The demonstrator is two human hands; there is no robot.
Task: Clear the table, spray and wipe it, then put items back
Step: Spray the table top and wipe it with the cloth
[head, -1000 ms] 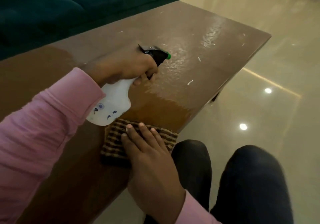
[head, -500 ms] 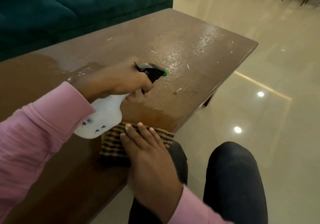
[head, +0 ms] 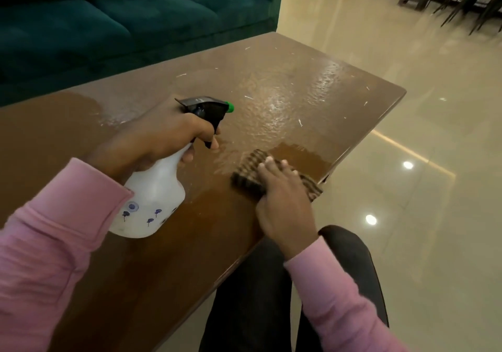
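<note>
We see a brown wooden table (head: 163, 270) running from 7 o'clock up to a corner at 2 o'clock. A wet, glistening film (head: 293, 101) covers its far part toward 1 o'clock. A darker, smoother patch (head: 301, 156) sits by the near edge at 3 o'clock. A checked cloth (head: 248, 170) lies flat on the top near the middle of our view, just beside that patch. Small white flecks (head: 300, 122) are scattered across the wet surface.

A teal sofa (head: 135, 20) stands beside glossy beige floor tiles (head: 434, 123) that mirror round lights (head: 408, 165).
</note>
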